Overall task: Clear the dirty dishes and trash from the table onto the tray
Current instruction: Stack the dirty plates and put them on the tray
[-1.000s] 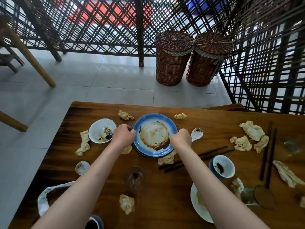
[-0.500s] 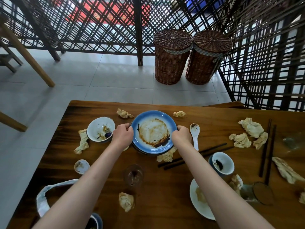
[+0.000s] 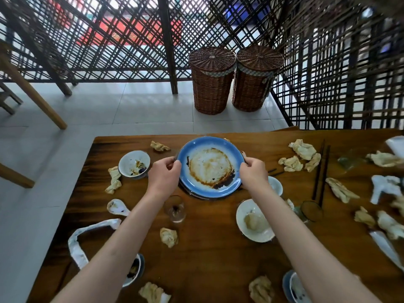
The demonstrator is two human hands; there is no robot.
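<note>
A wooden table fills the lower part of the view, littered with dirty dishes and crumpled napkins. Beyond its far edge, on the tiled floor, 2 wicker baskets stand side by side against a dark lattice screen. Near the far middle of the table the person holds a blue plate, smeared with brown sauce, lifted and tilted above the wood with another dark rim showing just under its near edge. The left hand grips the plate's left rim with curled fingers, and the right hand grips the right rim the same way. Near the right forearm lies a white plate with a pale food scrap on it. To the left of the blue plate sits a white bowl with dark residue inside. A small clear glass stands between the 2 forearms, just below the blue plate. Dark chopsticks lie on the right side among the napkins, and a white spoon lies near the table's left edge.
</note>
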